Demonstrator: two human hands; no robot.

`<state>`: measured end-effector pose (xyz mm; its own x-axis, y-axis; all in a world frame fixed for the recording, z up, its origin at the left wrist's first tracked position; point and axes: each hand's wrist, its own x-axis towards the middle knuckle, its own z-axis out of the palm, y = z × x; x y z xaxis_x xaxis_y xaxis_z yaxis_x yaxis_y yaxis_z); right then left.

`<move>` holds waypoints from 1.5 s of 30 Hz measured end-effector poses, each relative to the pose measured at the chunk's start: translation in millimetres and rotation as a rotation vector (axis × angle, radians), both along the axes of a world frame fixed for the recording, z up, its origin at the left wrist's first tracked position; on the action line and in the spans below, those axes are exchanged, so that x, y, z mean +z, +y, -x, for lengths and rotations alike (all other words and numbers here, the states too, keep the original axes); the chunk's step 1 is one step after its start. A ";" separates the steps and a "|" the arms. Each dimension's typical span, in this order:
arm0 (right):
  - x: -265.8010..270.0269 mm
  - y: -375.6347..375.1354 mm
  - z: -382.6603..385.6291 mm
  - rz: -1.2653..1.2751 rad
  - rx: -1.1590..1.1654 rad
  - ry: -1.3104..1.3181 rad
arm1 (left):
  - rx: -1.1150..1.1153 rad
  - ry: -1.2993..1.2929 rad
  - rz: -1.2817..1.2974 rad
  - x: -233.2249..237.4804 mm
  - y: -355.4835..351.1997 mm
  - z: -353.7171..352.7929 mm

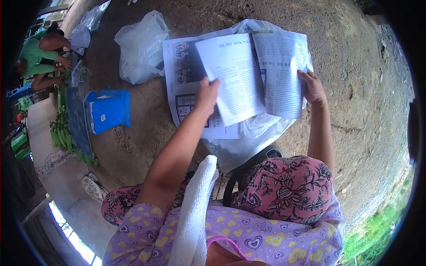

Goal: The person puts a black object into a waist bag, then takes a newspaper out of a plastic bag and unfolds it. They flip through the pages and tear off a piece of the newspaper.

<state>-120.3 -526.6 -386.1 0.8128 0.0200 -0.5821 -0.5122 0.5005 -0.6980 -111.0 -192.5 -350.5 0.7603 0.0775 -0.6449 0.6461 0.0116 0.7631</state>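
Note:
My left hand point(207, 94) grips the left edge of a printed newspaper sheet point(235, 80), thumb on top. On the right, my right hand point(313, 87) pinches the side edge of another newspaper sheet point(280, 66), which overlaps the first and curls a little. Beneath both lies a wider newspaper sheet point(183, 71) with pictures down its left part. Under the papers spreads a clear plastic bag point(255, 137), its crumpled edges showing below and above them.
A bulging clear plastic bag point(141, 48) sits left of the papers. Nearer the left stands a blue weighing scale point(108, 111), with green bananas point(62, 131) beyond it. A person in green point(35, 57) crouches at the far left. Bare brown ground point(355, 88) extends to the right.

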 end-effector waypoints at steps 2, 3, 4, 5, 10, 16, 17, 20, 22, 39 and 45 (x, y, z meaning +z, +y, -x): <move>-2.5 -15.4 2.3 0.071 0.034 0.017 | -0.027 -0.059 -0.033 12.5 21.9 -8.2; -4.6 -19.1 3.2 0.095 0.062 0.010 | -0.059 -0.081 -0.058 17.1 33.3 -11.5; -6.2 -21.2 4.0 0.119 0.090 0.002 | -0.106 -0.124 -0.093 17.6 44.3 -13.0; -7.8 -24.6 4.4 0.143 0.120 -0.006 | -0.111 -0.123 -0.103 16.9 51.7 -12.9; -16.8 -18.6 7.1 0.387 0.214 0.052 | -0.122 -0.100 -0.121 8.1 68.2 -5.3; -17.1 -16.1 8.0 0.443 0.187 0.055 | -0.140 -0.129 -0.124 4.7 72.7 2.6; -16.2 -17.8 8.3 0.401 0.172 0.044 | -0.146 -0.144 -0.113 3.1 73.2 2.7; -2.5 -16.5 5.6 0.205 0.162 0.014 | -0.149 -0.198 -0.156 1.6 71.3 3.6; 18.2 -1.4 -0.8 0.071 0.190 -0.017 | -0.143 -0.195 -0.135 -5.5 73.8 5.9; 30.4 185.8 -17.5 -0.149 0.554 -0.002 | 0.019 -0.125 0.240 20.6 39.5 20.5; 39.2 183.4 -16.9 -0.133 0.583 -0.068 | -0.032 -0.143 0.133 24.5 37.4 20.6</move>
<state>-103.3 -343.3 -346.8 0.6808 0.5431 -0.4915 -0.6853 0.2354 -0.6891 -131.6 -155.1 -326.0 0.8457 -0.0273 -0.5330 0.5329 0.0998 0.8403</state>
